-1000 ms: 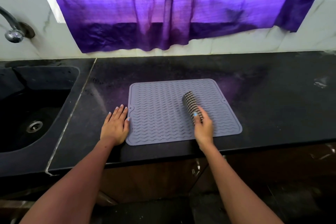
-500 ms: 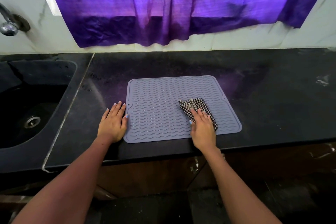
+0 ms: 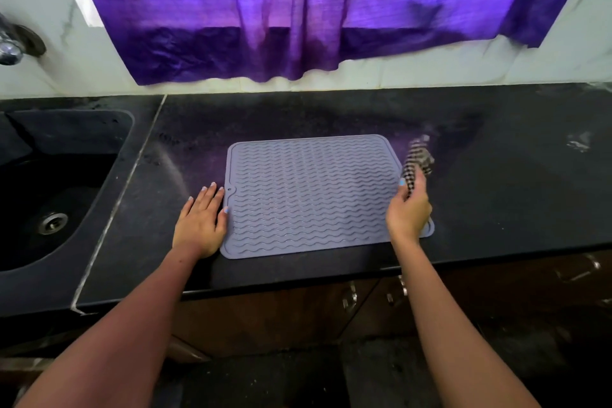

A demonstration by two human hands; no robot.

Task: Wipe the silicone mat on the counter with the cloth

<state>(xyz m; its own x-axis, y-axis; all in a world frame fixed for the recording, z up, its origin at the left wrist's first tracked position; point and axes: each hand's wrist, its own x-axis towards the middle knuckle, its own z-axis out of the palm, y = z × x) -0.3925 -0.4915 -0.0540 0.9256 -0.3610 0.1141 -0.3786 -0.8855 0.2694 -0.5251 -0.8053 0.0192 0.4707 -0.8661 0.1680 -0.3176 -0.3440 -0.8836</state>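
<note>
A grey silicone mat (image 3: 311,195) with wavy ridges lies flat on the black counter (image 3: 496,175). My left hand (image 3: 202,220) rests flat on the counter against the mat's left edge, fingers straight. My right hand (image 3: 409,212) is over the mat's right edge and grips a black-and-white checked cloth (image 3: 417,161). The cloth is blurred and sticks up and away from the hand, past the mat's right side.
A dark sink (image 3: 49,195) with a drain sits at the left, a tap (image 3: 13,46) on the wall above it. A purple curtain (image 3: 298,10) hangs behind the counter. Cabinet doors (image 3: 364,301) are below the counter's front edge.
My right hand has swept the cloth from the middle-right of the mat out to its right edge and lifted it. My left hand has stayed in place.
</note>
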